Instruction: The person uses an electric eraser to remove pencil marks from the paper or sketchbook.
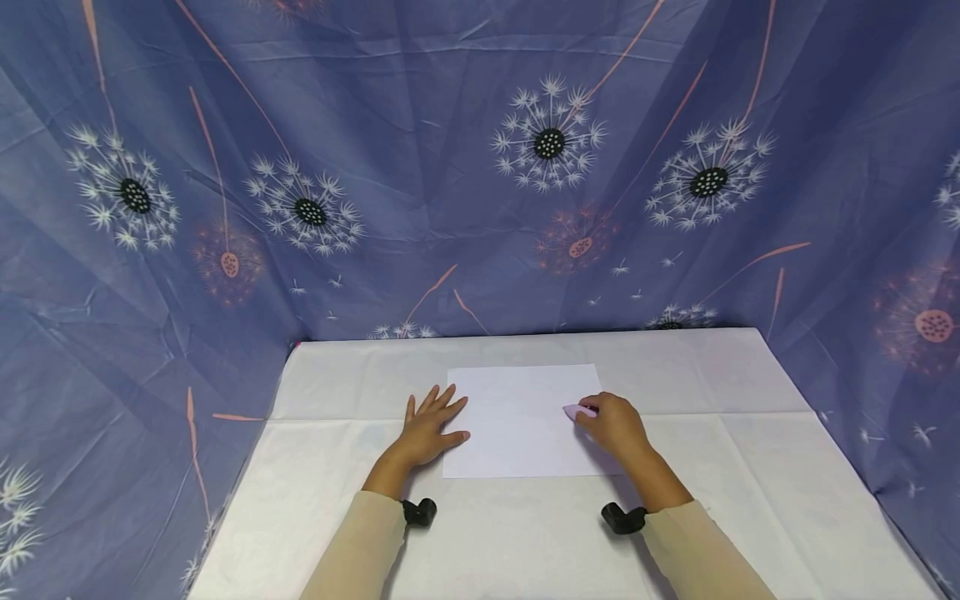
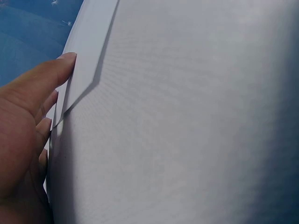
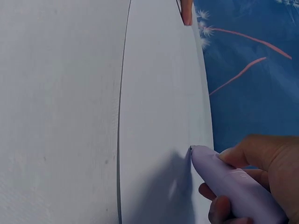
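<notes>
A blank white sheet of paper (image 1: pixel 517 421) lies on the white-covered table in the head view. My left hand (image 1: pixel 427 429) rests on its left edge with the fingers spread. In the left wrist view, the fingers of my left hand (image 2: pixel 28 112) lie along the paper's side, near a corner of the paper (image 2: pixel 86 70). My right hand (image 1: pixel 617 425) grips a lilac pen-shaped tool (image 1: pixel 579 412) over the paper's right part. The tool (image 3: pixel 233 184) has a rounded body and a small dark tip, at or just above the paper (image 3: pixel 156 93); contact is unclear.
The white table cover (image 1: pixel 750 475) has fold creases and extends around the paper. Behind and at both sides hangs a blue cloth (image 1: pixel 427 167) with dandelion prints. Dark camera mounts (image 1: pixel 624 518) sit at both wrists, below the paper's near edge.
</notes>
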`<control>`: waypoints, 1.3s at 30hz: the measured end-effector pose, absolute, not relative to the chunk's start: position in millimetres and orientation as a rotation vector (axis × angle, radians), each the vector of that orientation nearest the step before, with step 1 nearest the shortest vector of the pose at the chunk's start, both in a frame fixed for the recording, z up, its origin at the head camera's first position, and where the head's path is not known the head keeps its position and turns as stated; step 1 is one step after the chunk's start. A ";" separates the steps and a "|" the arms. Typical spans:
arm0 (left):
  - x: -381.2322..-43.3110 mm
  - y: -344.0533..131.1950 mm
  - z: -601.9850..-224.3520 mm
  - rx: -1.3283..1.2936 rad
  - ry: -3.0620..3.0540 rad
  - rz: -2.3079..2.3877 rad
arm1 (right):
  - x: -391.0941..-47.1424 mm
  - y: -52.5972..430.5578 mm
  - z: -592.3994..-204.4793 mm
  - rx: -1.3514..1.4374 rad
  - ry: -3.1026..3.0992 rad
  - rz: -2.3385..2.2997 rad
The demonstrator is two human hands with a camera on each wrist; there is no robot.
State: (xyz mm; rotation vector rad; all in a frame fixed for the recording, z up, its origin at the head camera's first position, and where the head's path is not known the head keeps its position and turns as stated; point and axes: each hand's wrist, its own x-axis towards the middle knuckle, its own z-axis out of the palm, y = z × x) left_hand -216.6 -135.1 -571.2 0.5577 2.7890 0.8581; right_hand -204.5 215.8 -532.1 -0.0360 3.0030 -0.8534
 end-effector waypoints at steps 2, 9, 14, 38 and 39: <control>-216.5 -135.1 -571.4 0.559 2.790 0.855 | -204.5 215.5 -531.9 -0.039 3.005 -0.854; -216.3 -135.5 -572.2 0.560 2.789 0.857 | -204.6 214.8 -531.2 -0.059 3.012 -0.858; -216.1 -135.5 -571.7 0.560 2.794 0.856 | -205.1 214.2 -531.0 -0.060 3.017 -0.850; -217.0 -136.2 -573.8 0.597 2.789 0.887 | -208.0 209.5 -531.6 -0.104 3.025 -0.816; -217.1 -136.4 -574.6 0.604 2.792 0.890 | -208.1 209.2 -531.6 -0.104 3.027 -0.815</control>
